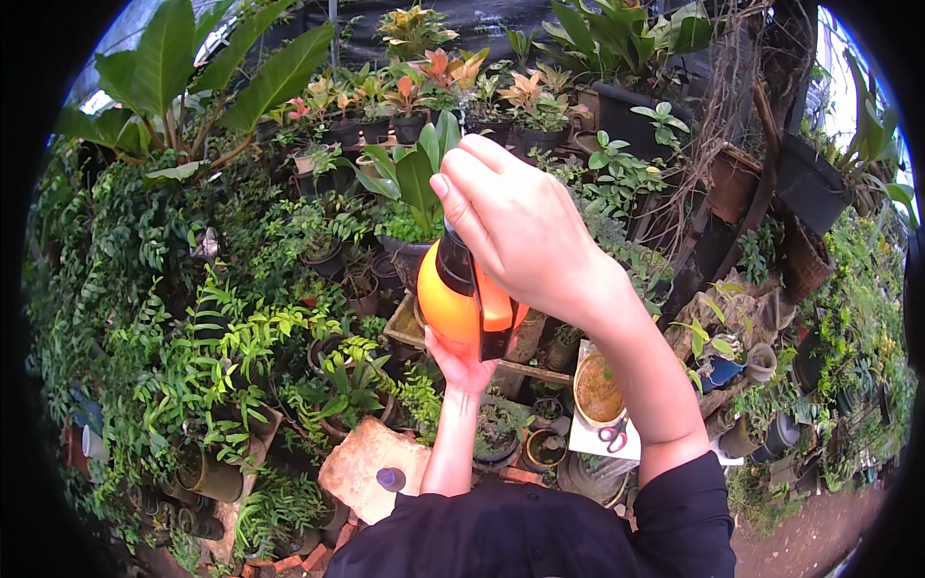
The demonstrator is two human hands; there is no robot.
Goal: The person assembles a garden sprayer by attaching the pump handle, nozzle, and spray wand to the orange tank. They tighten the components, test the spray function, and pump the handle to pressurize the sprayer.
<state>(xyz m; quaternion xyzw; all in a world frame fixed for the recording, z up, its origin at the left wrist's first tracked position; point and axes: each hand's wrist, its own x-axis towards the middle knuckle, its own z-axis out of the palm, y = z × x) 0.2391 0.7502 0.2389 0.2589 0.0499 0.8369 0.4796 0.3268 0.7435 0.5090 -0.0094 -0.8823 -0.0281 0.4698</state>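
Observation:
An orange, round-bellied sprayer bottle (448, 306) with a black collar and an orange-and-black handle is held up in front of me. My left hand (461, 364) supports it from below, palm against its base. On its top, my right hand (525, 226) is closed with the fingers curled over, hiding the head of the sprayer. Just beyond the right hand stands a broad-leaved potted plant (419, 178). Whitish specks like water drops show above my knuckles, in front of the farther plants.
Potted plants with reddish leaves (409, 91) line a far shelf. Dense foliage fills the left. Lower right, scissors (613, 435) lie on a white surface beside a tub of brown material (599, 390). A pale slab (371, 467) bears a small dark round object (390, 479). Hanging roots (708, 144) drop at right.

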